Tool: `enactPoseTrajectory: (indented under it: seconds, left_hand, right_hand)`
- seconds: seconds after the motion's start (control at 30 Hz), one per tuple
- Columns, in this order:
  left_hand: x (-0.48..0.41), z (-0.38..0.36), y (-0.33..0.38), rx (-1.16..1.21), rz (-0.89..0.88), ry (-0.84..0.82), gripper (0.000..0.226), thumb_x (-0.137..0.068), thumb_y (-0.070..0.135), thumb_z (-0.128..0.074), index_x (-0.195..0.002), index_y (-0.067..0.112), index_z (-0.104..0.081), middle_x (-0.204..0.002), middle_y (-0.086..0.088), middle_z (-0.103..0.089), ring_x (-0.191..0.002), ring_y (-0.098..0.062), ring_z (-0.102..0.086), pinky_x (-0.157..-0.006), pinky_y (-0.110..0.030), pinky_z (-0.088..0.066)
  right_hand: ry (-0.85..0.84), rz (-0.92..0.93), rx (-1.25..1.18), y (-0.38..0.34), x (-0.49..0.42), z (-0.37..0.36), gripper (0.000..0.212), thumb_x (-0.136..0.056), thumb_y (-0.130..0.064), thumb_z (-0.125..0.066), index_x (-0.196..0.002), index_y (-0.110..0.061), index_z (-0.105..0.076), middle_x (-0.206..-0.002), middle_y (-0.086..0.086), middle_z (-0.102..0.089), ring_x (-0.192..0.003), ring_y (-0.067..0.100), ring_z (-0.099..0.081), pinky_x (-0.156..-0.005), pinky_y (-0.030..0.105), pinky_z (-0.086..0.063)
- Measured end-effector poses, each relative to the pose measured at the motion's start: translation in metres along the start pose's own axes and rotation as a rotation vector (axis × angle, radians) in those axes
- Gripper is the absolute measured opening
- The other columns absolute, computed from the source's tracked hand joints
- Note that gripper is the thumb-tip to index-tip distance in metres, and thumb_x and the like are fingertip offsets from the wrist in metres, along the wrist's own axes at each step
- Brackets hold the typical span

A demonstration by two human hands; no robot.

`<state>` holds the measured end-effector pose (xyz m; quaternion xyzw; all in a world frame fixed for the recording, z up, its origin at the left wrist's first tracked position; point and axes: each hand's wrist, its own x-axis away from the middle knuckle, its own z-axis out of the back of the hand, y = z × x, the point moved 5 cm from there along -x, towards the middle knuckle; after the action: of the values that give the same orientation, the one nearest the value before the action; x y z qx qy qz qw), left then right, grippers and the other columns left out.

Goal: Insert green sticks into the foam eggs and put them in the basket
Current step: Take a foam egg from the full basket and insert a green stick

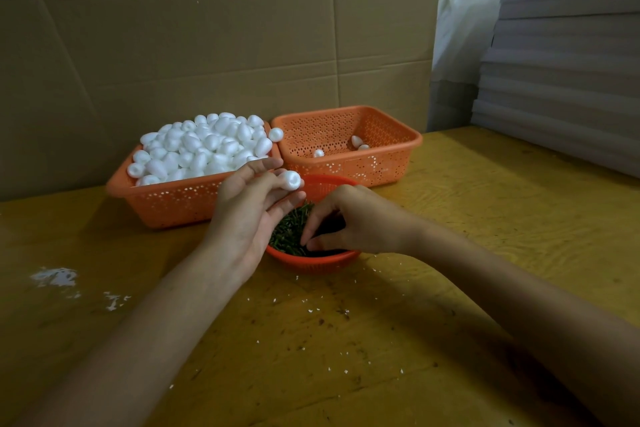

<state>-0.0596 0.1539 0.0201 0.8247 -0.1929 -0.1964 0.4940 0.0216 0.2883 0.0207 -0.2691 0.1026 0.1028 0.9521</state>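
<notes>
My left hand (247,211) holds one white foam egg (290,180) at its fingertips, just above the round orange bowl (313,262) of green sticks (289,230). My right hand (349,222) reaches down into that bowl, its thumb and fingers pinched among the sticks; whether a stick is gripped is hidden. Behind on the left, an orange basket (166,201) is heaped with white foam eggs (204,146). Beside it on the right, a second orange basket (388,152) holds three eggs (356,140).
The yellow wooden table (346,340) carries white foam crumbs (55,277) at the left and scattered specks in front of the bowl. A cardboard wall (207,45) stands behind the baskets. Stacked grey foam sheets (568,80) rise at the right.
</notes>
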Motion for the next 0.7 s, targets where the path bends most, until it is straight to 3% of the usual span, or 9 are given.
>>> enactPoseTrajectory:
  seconds: [0.23, 0.3, 0.47, 0.7]
  left_hand:
    - [0.000, 0.001, 0.000, 0.006, 0.002, -0.009, 0.027, -0.092, -0.009, -0.064, -0.111, 0.011, -0.066, -0.097, -0.013, -0.070, -0.100, -0.026, -0.074, -0.081, -0.032, -0.062]
    - [0.000, 0.002, 0.000, 0.008, 0.007, -0.005, 0.027, -0.093, -0.008, -0.064, -0.111, 0.011, -0.066, -0.102, -0.014, -0.070, -0.102, -0.026, -0.074, -0.083, -0.033, -0.062]
    - [0.000, 0.000, 0.000, 0.009, 0.010, -0.012, 0.026, -0.093, -0.008, -0.064, -0.111, 0.011, -0.064, -0.104, -0.017, -0.069, -0.102, -0.026, -0.073, -0.081, -0.031, -0.062]
    - [0.000, 0.000, 0.000, -0.004, 0.008, -0.007, 0.026, -0.093, -0.008, -0.062, -0.110, 0.011, -0.063, -0.106, -0.017, -0.069, -0.102, -0.026, -0.073, -0.083, -0.033, -0.062]
  right_hand:
    - [0.139, -0.026, -0.165, 0.007, -0.001, 0.006, 0.008, -0.088, -0.019, -0.083, -0.095, -0.020, -0.084, -0.096, -0.011, -0.080, -0.094, 0.000, -0.073, -0.095, 0.032, -0.057]
    - [0.211, -0.048, -0.298, 0.010, 0.000, 0.011, 0.008, -0.089, -0.016, -0.081, -0.096, -0.014, -0.082, -0.094, -0.004, -0.080, -0.093, 0.008, -0.075, -0.094, 0.035, -0.060]
    - [0.269, -0.091, -0.635, 0.013, 0.003, 0.016, 0.010, -0.094, -0.006, -0.071, -0.098, 0.004, -0.073, -0.093, 0.019, -0.078, -0.082, 0.021, -0.075, -0.079, 0.025, -0.062]
    - [0.296, -0.157, -0.784, 0.015, 0.003, 0.017, 0.006, -0.095, -0.003, -0.071, -0.097, 0.001, -0.066, -0.093, 0.019, -0.078, -0.082, 0.022, -0.075, -0.079, 0.029, -0.063]
